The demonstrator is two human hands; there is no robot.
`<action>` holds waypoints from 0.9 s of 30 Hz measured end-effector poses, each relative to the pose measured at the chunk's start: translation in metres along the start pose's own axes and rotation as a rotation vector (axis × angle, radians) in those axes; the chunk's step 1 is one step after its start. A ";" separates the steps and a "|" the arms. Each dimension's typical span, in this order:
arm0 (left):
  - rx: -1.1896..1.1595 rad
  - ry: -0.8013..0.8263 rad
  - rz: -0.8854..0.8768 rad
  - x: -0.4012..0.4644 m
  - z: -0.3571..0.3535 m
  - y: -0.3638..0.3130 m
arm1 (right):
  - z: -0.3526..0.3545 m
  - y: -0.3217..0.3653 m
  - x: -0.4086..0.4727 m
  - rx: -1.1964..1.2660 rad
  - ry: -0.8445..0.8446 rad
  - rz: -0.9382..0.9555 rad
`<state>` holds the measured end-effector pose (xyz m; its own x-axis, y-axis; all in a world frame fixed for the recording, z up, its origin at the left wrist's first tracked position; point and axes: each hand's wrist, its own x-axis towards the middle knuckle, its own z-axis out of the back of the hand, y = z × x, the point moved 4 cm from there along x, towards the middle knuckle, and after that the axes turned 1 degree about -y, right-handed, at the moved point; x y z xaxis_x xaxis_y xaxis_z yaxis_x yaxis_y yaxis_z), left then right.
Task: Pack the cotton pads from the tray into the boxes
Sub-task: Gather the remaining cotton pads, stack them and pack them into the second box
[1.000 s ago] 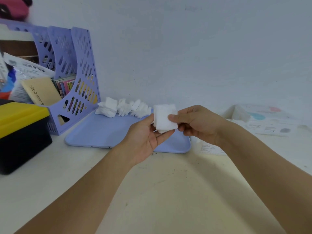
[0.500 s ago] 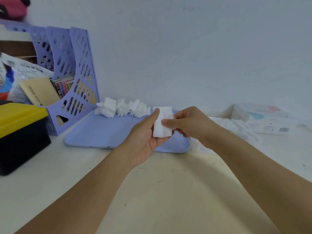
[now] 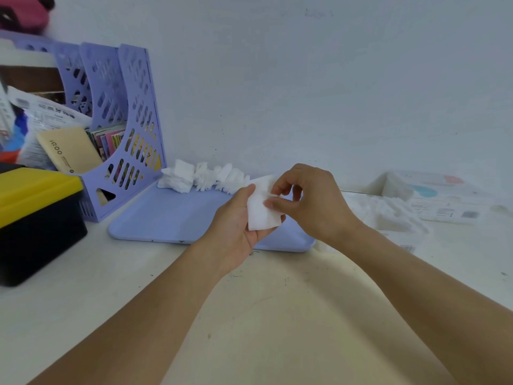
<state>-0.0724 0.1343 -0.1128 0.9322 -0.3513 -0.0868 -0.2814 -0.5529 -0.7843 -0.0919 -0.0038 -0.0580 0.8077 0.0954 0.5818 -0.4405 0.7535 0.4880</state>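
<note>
On the worktop point(image 3: 83, 315), a heap of cotton pads point(image 3: 202, 179) sits at the back of the purple tray point(image 3: 172, 218), while the left hand point(image 3: 238, 232) grips a small stack of pads point(image 3: 261, 211) and the right hand point(image 3: 308, 204) pinches it.

Pad stack point(image 3: 261, 209): a second ago held flat and broad between both hands; now turned narrower and tilted, its top toward 1 o'clock.
Right hand point(image 3: 308, 201): shifted from gripping the stack's right edge to pinching its face with fingertips, fingers raised and curled.
Left hand point(image 3: 238, 226): thumb now up along the stack's left edge.
</note>
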 end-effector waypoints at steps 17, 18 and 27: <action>0.188 -0.008 -0.011 -0.004 -0.003 0.003 | 0.018 -0.006 0.012 0.169 0.141 -0.056; 0.192 -0.017 -0.006 -0.004 -0.003 0.004 | 0.017 -0.007 0.012 0.152 0.137 -0.058; 0.300 0.062 -0.030 -0.006 -0.008 0.003 | 0.016 -0.005 0.008 -0.032 0.176 0.021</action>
<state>-0.0804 0.1283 -0.1095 0.9207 -0.3891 -0.0307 -0.1661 -0.3192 -0.9330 -0.0890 -0.0174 -0.0453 0.8556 0.2217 0.4678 -0.4480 0.7699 0.4545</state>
